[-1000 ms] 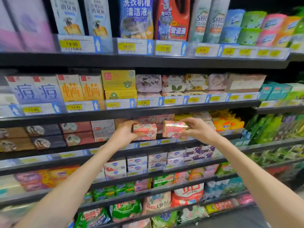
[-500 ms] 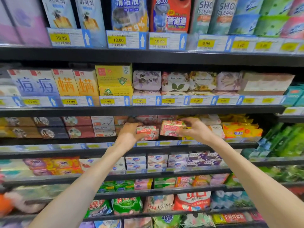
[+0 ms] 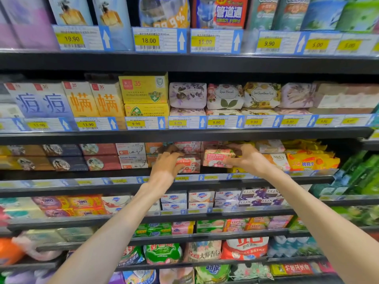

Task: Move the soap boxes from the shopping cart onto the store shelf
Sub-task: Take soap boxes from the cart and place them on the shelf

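Two pink Goat Soap boxes are at the third shelf [image 3: 266, 179] from the top. My left hand [image 3: 167, 165] grips one pink soap box [image 3: 188, 163] that sits low on the shelf, under another pink box. My right hand [image 3: 246, 158] holds the second pink soap box [image 3: 218, 157] by its right end, slightly raised and tilted, just inside the shelf opening. The shopping cart is out of view.
Dark soap boxes [image 3: 67, 162] and white Goat Soap boxes [image 3: 132, 160] fill the shelf to the left. Yellow packs [image 3: 307, 160] lie to the right. Floral wrapped soaps [image 3: 225, 96] sit on the shelf above, white boxes [image 3: 174, 199] on the one below.
Both hands have moved the two pink boxes forward and deeper into the shelf. The left box has dropped onto the shelf, and the view has moved closer.
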`<action>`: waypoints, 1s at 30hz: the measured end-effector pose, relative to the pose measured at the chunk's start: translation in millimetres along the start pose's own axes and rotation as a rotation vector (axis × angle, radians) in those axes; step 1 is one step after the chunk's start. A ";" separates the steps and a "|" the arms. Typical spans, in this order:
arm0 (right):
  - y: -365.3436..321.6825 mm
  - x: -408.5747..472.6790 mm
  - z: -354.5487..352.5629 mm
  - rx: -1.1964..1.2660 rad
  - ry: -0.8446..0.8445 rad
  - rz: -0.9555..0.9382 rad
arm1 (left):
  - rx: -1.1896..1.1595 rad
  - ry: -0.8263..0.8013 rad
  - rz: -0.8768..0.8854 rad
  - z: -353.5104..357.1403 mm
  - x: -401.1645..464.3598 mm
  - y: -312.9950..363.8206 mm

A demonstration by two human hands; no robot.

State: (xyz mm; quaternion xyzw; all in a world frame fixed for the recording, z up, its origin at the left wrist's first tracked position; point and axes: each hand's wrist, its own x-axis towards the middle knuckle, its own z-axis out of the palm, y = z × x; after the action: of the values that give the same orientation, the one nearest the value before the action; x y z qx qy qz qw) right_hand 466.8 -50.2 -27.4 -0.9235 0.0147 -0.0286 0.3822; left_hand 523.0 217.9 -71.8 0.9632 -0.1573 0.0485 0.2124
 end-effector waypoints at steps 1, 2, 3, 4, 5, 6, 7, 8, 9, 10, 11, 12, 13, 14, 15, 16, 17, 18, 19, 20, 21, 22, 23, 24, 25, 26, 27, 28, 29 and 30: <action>0.5 1.6 0.3 0.001 0.001 0.002 | 0.010 -0.004 0.000 0.3 0.2 0.5; 0.8 2.7 0.7 0.007 0.001 0.007 | 0.019 -0.009 0.003 1.1 0.7 0.6; 1.2 3.4 1.0 0.016 0.001 0.009 | 0.032 -0.011 0.005 1.9 0.9 0.2; 1.9 4.5 1.3 0.025 -0.002 0.015 | 0.038 -0.008 0.013 3.0 1.5 -0.6; 2.1 5.6 1.8 0.028 -0.004 0.016 | 0.046 -0.004 0.021 3.5 1.6 -0.9; 2.5 6.8 2.7 0.028 -0.007 0.019 | 0.055 -0.002 0.032 4.4 2.1 -1.4; 2.0 8.0 3.5 0.027 -0.009 0.020 | 0.063 -0.007 0.037 4.7 2.4 -1.2; 1.6 8.9 4.3 0.028 -0.011 0.032 | 0.068 -0.013 0.046 4.8 3.3 -0.5; 2.1 10.5 5.5 0.028 -0.012 0.040 | 0.074 -0.021 0.052 4.8 3.7 0.4; 2.4 11.5 6.6 0.025 -0.014 0.048 | 0.078 -0.023 0.057 4.9 4.2 1.0; 2.7 12.6 7.4 0.021 -0.013 0.051 | 0.084 -0.023 0.058 4.4 4.1 2.1; 3.6 13.4 8.1 0.017 -0.013 0.058 | 0.089 -0.023 0.058 4.3 4.4 2.4; 4.2 13.9 8.9 0.012 -0.010 0.058 | 0.089 -0.025 0.055 3.9 4.1 2.5; 4.8 14.2 9.2 0.004 -0.007 0.062 | 0.084 -0.026 0.053 3.5 4.2 2.3; 5.4 14.2 10.1 -0.003 -0.004 0.061 | 0.079 -0.029 0.052 3.2 4.2 2.0; 5.8 14.2 11.0 -0.007 -0.003 0.066 | 0.074 -0.028 0.054 2.8 4.3 2.0; 6.5 14.7 12.4 -0.009 -0.004 0.066 | 0.071 -0.026 0.057 2.1 4.4 2.1; 7.0 15.2 13.9 -0.022 -0.008 0.067 | 0.072 -0.025 0.060 1.7 4.7 1.9; 7.6 15.5 15.8 -0.052 -0.008 0.059 | 0.074 -0.027 0.061 1.0 4.3 2.0; 8.5 15.6 17.5 -0.088 -0.005 0.052 | 0.077 -0.030 0.061 0.5 3.8 2.0; 9.9 16.0 19.4 -0.130 0.006 0.038 | 0.084 -0.031 0.062 0.4 3.4 2.1; 11.1 16.2 21.3 -0.178 0.017 0.027 | 0.091 -0.027 0.064 0.7 3.2 1.7; 11.6 15.9 23.6 -0.253 0.031 0.005 | 0.097 -0.024 0.064 1.3 3.0 1.6; 12.2 15.6 25.7 -0.359 0.047 -0.017 | 0.100 -0.017 0.063 1.9 3.1 1.4; 11.7 15.1 28.0 -0.480 0.069 -0.040 | 0.102 -0.012 0.062 2.6 3.3 1.4; 10.4 14.8 30.0 -0.578 0.091 -0.051 | 0.101 -0.013 0.059 3.0 3.6 1.6; 9.1 14.9 31.7 -0.633 0.112 -0.053 | 0.099 -0.019 0.052 3.2 3.5 1.8; 7.6 15.1 33.3 -0.653 0.127 -0.044 | 0.097 -0.025 0.046 3.4 3.5 1.9; 6.7 15.0 35.0 -0.664 0.137 -0.031 | 0.093 -0.027 0.043 3.9 3.3 1.8; 6.2 15.1 36.6 -0.681 0.143 -0.019 | 0.092 -0.027 0.041 4.4 2.8 1.5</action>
State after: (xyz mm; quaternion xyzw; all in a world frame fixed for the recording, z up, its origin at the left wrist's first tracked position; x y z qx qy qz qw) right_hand 484.2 -29.5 -57.0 -0.9938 0.0415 -0.0902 0.0496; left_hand 525.3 213.9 -74.8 0.9690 -0.1776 0.0473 0.1649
